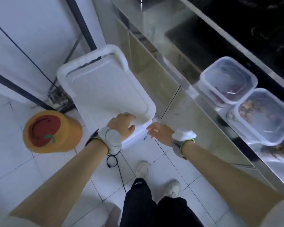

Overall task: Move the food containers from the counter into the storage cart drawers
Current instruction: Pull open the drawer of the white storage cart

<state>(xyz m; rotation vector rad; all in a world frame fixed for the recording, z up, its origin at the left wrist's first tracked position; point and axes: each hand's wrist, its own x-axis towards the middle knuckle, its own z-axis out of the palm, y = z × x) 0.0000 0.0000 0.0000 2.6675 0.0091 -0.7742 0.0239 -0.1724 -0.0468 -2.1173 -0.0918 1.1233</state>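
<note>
A white plastic storage cart [103, 86] stands on the floor beside the steel counter [203, 102], seen from above. My left hand [122, 126] rests on the cart's near top edge, fingers curled over the rim. My right hand [159, 131] hovers just right of that corner, fingers loosely spread, holding nothing. Two clear lidded food containers sit on the counter at right: one with dark reddish contents [228, 81], and nearer to me one with brownish pieces [262, 117]. The cart's drawers are hidden from this angle.
An orange and red round stool [51, 131] stands on the white tiled floor left of the cart. A black cable [112, 163] lies on the floor by my feet. Cabinet doors run beneath the counter. A dark-framed glass door [31, 38] is behind the cart.
</note>
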